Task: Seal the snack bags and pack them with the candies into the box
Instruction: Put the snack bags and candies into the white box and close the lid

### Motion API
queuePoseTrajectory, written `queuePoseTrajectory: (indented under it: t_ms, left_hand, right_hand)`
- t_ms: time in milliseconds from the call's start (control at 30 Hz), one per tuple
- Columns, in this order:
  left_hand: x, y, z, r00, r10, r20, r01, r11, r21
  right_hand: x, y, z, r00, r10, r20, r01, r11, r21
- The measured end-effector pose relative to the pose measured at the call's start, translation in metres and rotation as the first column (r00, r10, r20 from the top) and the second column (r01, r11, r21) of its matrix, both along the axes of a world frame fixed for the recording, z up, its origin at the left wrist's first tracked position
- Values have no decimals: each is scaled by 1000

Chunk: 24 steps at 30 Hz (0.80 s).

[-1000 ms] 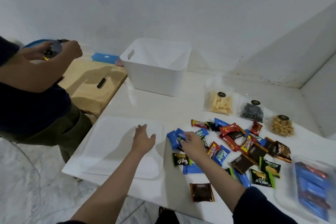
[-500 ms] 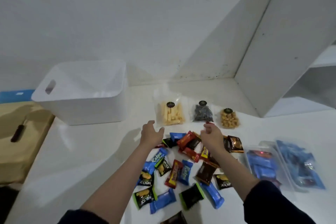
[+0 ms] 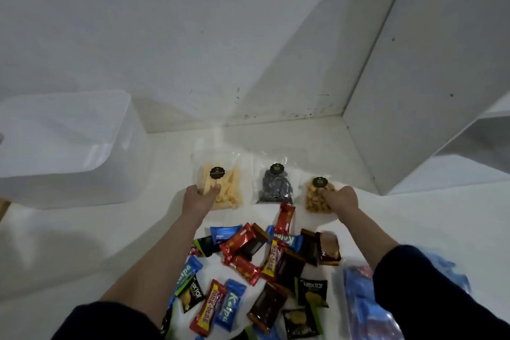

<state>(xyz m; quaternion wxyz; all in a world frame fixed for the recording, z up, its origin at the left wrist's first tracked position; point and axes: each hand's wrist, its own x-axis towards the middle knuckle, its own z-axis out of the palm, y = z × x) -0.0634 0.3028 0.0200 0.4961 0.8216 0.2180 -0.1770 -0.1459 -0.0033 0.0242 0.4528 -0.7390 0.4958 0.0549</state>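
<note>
Both hands have left the candy pile and reached forward to the snack bags. Left hand [image 3: 199, 196] grasps the near-left corner of the yellow stick-snack bag [image 3: 223, 190], thumb on top. Right hand [image 3: 341, 197] rests on the round-snack bag [image 3: 317, 196]; real pinch or not, can't tell. Dark snack bag [image 3: 276, 188] sits untouched between the hands. Box [image 3: 66, 146] is off beyond the left hand, candies [image 3: 256, 257] under both forearms. Likely sealing starts now; nothing looks packed.
</note>
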Motion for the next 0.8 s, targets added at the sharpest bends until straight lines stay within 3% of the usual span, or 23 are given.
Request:
queuePoseTrajectory:
  t_ms: [100,200,333,433,533,633,800]
  left_hand:
    - [4,0,-4,999,-2,-39,-1,997,-81]
    - [9,5,-13,998,19,-63,-27,991,-133]
    - [8,1,-11,998,36,-55,-45,983,-176]
    - [7,-2,-7,999,30,-31,-35,985,-169]
    - [7,-1,-7,1000,24,-19,-26,990,-138]
    - [8,-1,-6,1000,15,-18,-16,994,-104]
    - [8,0,-4,1000,6,-2,-6,998,-67]
  right_hand:
    - [9,-11,-2,991,-106,80,88,977,196]
    - [21,-13,9,949,-191,253,125,959,255]
    - [40,8,34,910,-163,381,18,933,359]
    - [52,39,28,932,-1,364,-132,931,339]
    - [57,64,8,982,35,186,-80,967,243]
    - [59,71,4,991,-45,125,-1,937,349]
    - [65,65,12,986,12,168,-93,872,481]
